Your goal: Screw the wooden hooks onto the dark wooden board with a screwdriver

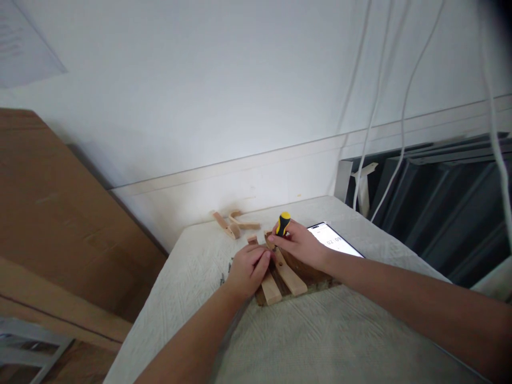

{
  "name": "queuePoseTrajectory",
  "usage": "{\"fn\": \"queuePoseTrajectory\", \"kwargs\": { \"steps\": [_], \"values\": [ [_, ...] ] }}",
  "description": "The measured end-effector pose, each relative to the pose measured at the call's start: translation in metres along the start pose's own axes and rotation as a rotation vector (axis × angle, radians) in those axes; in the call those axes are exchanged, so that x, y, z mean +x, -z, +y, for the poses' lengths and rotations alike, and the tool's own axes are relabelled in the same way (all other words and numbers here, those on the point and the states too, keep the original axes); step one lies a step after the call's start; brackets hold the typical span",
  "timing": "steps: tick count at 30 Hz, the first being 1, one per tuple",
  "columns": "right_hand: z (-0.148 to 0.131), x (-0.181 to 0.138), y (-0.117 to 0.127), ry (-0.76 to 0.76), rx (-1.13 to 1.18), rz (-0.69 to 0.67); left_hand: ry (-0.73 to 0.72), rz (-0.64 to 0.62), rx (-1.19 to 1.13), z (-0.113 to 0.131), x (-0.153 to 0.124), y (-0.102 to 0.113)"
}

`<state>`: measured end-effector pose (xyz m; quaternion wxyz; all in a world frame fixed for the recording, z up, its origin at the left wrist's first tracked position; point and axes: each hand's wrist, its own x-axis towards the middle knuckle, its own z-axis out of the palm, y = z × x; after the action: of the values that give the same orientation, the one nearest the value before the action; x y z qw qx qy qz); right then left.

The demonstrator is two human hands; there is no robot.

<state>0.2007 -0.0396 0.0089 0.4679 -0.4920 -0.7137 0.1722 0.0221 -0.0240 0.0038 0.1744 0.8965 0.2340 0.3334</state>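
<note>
One large sheet of brown cardboard (52, 213) is leaned against the wall, far to the left of the grip. One table under a white textured cloth (320, 330) is seen beneath both hands. Four white cables (404, 106) are hung down the wall, above and to the right of the grip. One sheet of paper (24, 48) is stuck high up to the left; its writing cannot be read.

One dark board (316, 274) is laid on the cloth directly under the grip, and two pale wooden slats (292, 280) are set on it side by side, running from the grip towards the person. One phone (334, 240) is laid just to the right of the grip, touching the right wrist; digits with a colon are shown on its lit screen, too small to be read surely. Two loose curved wooden pieces (236, 224) are left beyond the grip, to its left.

One screwdriver (283, 223) with a yellow and black handle is clasped upright in the right hand (298, 242), the fingers wrapped closed about it and its top left showing. The left hand (248, 269) is laid on the slats with its fingertips (264, 258) pressed together at the screwdriver's lower end; whether anything is pinched there cannot be told. A few small dark screws (224, 276) are scattered just left of that hand.
</note>
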Motion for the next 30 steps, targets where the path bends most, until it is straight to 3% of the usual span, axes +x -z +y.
{"fn": "queuePoseTrajectory", "kwargs": {
  "steps": [8,16,30],
  "values": [
    [-0.0004,-0.0042,0.0022,0.02,0.176,-0.017,0.015,0.003,0.0,0.0003,-0.0002,-0.0004],
    [-0.0018,-0.0011,0.002,0.017,0.007,-0.033,0.016,-0.004,0.005,-0.0011,-0.0011,-0.0003],
    [0.0025,0.0,0.0001,-0.002,0.029,0.002,0.017,0.002,0.006,-0.0011,-0.0007,-0.0008]
  ]
}}
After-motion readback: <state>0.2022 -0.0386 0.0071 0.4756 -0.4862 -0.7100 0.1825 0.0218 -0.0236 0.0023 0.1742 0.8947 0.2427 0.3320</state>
